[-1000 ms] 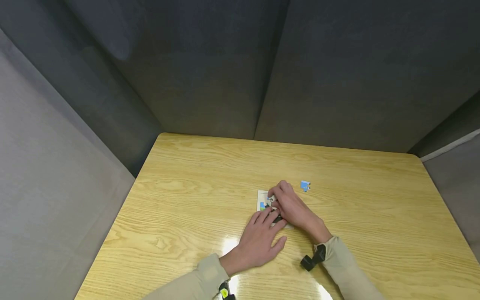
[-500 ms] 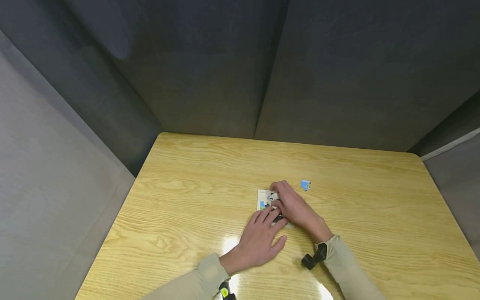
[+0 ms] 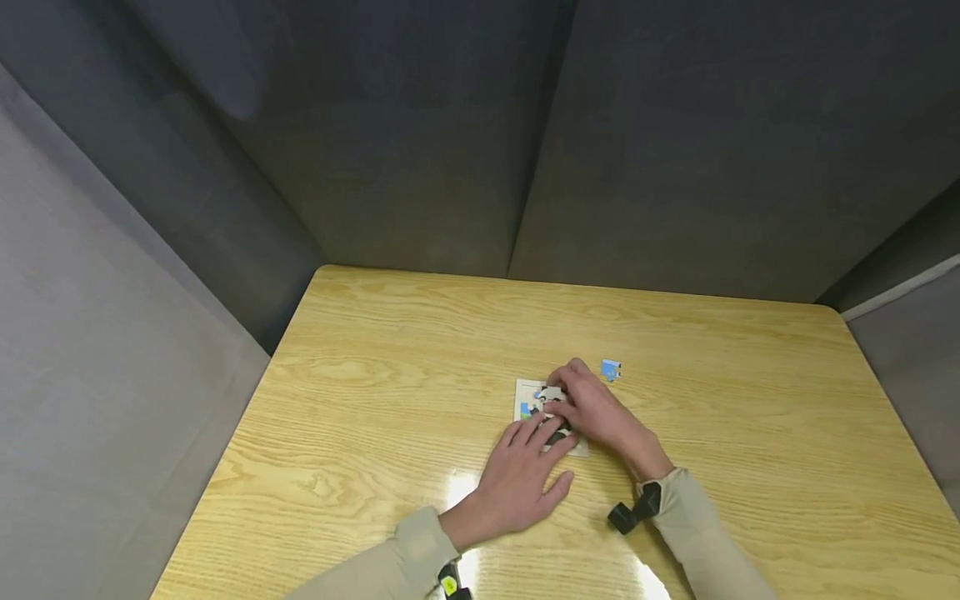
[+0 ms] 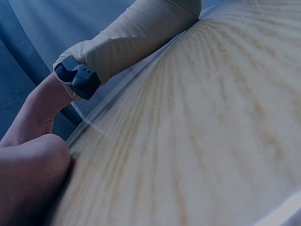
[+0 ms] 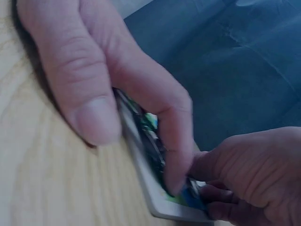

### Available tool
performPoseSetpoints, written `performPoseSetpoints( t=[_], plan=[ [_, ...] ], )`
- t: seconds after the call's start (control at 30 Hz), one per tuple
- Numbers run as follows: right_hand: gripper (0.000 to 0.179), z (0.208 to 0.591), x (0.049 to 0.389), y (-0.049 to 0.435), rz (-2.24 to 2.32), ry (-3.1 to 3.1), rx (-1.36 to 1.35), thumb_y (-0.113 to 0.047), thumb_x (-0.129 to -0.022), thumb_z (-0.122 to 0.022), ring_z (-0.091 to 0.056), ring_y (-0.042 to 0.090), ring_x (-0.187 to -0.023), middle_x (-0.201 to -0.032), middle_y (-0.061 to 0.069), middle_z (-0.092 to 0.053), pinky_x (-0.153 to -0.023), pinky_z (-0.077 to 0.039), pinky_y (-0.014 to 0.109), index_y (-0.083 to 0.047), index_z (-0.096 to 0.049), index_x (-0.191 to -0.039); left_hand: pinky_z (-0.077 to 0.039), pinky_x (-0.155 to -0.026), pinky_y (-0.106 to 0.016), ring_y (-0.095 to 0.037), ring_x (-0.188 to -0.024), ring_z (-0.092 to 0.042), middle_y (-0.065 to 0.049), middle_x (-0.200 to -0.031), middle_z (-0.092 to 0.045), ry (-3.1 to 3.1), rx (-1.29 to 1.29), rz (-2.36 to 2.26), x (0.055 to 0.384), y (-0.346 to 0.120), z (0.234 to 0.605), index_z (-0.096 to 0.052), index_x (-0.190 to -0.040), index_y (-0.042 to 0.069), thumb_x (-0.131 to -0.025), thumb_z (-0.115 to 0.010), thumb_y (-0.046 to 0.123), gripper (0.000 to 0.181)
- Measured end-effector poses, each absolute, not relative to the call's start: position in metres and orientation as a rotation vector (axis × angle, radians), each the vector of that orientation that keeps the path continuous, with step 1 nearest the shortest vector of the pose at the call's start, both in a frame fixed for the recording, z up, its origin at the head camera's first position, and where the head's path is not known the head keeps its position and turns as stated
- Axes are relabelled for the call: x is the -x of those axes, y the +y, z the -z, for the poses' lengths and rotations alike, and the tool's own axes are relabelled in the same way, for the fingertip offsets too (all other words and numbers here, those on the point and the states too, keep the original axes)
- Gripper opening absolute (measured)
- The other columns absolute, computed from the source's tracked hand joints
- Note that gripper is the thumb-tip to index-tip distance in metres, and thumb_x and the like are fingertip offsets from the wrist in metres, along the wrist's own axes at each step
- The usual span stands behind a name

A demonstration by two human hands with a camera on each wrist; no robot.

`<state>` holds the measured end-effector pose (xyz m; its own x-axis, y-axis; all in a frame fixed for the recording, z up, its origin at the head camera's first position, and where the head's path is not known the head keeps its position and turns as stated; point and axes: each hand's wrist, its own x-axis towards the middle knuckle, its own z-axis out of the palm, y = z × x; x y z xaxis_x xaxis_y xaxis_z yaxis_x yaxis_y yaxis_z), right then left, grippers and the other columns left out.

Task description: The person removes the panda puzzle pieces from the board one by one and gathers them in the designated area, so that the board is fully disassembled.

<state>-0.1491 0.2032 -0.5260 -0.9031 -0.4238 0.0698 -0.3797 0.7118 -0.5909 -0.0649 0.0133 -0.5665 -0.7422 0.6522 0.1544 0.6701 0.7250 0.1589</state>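
Note:
A small jigsaw puzzle with a panda picture lies in a pale frame on the table. My left hand rests on its near-left part, fingers spread and fairly straight, thumb out over the table. From the right, my right hand bends its fingers over the puzzle. Its thumb and index finger pinch a panda-face puzzle piece at the upper part of the frame. In the right wrist view, a left finger presses the puzzle by the frame's rim. The right fingertips there are partly hidden.
One loose blue puzzle piece lies on the wooden table, just beyond my right hand. Dark fabric panels stand behind the table, and a grey panel rises at the left.
My right hand has shifted slightly right, uncovering more of the panda picture. The left hand stays in place, and the loose blue piece has not moved.

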Motion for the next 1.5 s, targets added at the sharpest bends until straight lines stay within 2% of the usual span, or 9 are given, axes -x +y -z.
performPoseSetpoints(
  t=[0.17,0.5,0.7,1.03,1.37,1.5],
  plan=[
    [0.028,0.522,0.15,0.209,0.938,2.822,0.727,-0.014,-0.094,-0.079,-0.05,0.015,-0.081,-0.098,0.006,-0.057,-0.07,-0.045,0.03,-0.004,-0.069,-0.118,-0.029,-0.122,-0.048,-0.024,-0.157,-0.025,0.002,-0.169,-0.031,-2.824,1.089,0.326,0.065,0.013,0.566,-0.046,-0.156,0.033,-0.111,-0.028,0.052,0.052],
    [0.03,0.516,0.153,0.212,0.951,2.793,0.753,-0.01,-0.09,-0.083,-0.053,0.016,-0.075,-0.083,0.002,-0.06,-0.067,-0.045,0.029,-0.002,-0.073,-0.117,-0.03,-0.121,-0.048,-0.025,-0.156,-0.027,0.002,-0.169,-0.031,-2.811,1.088,0.337,0.065,0.011,0.57,-0.046,-0.155,0.033,-0.11,-0.029,0.052,0.051],
    [0.027,0.516,0.155,0.211,0.972,2.78,0.716,-0.01,-0.088,-0.085,-0.057,0.016,-0.075,-0.083,0.002,-0.063,-0.066,-0.048,0.027,-0.002,-0.072,-0.109,-0.029,-0.122,-0.048,-0.025,-0.156,-0.027,0.002,-0.17,-0.03,-2.815,1.09,0.343,0.066,0.009,0.572,-0.044,-0.156,0.033,-0.111,-0.027,0.053,0.052],
    [0.025,0.515,0.151,0.21,0.951,2.83,0.758,-0.009,-0.087,-0.085,-0.053,0.018,-0.073,-0.084,0.005,-0.058,-0.063,-0.042,0.026,-0.004,-0.07,-0.107,-0.028,-0.122,-0.047,-0.025,-0.156,-0.026,0.002,-0.17,-0.03,-2.819,1.088,0.338,0.065,0.009,0.572,-0.044,-0.156,0.033,-0.11,-0.027,0.053,0.052],
    [0.025,0.513,0.153,0.209,0.943,2.808,0.78,-0.007,-0.087,-0.085,-0.06,0.013,-0.074,-0.085,0.004,-0.067,-0.066,-0.051,0.027,0.001,-0.074,-0.109,-0.028,-0.122,-0.048,-0.026,-0.156,-0.027,0.001,-0.169,-0.03,-2.825,1.086,0.344,0.065,0.007,0.571,-0.045,-0.155,0.033,-0.11,-0.029,0.052,0.052],
    [0.015,0.516,0.153,0.209,0.941,2.784,0.83,-0.005,-0.088,-0.082,-0.061,0.008,-0.076,-0.088,0.002,-0.069,-0.068,-0.053,0.025,-0.002,-0.078,-0.102,-0.029,-0.122,-0.048,-0.027,-0.156,-0.027,0.001,-0.169,-0.032,-2.822,1.08,0.333,0.065,0.007,0.571,-0.046,-0.155,0.033,-0.11,-0.028,0.052,0.052]
  ],
)
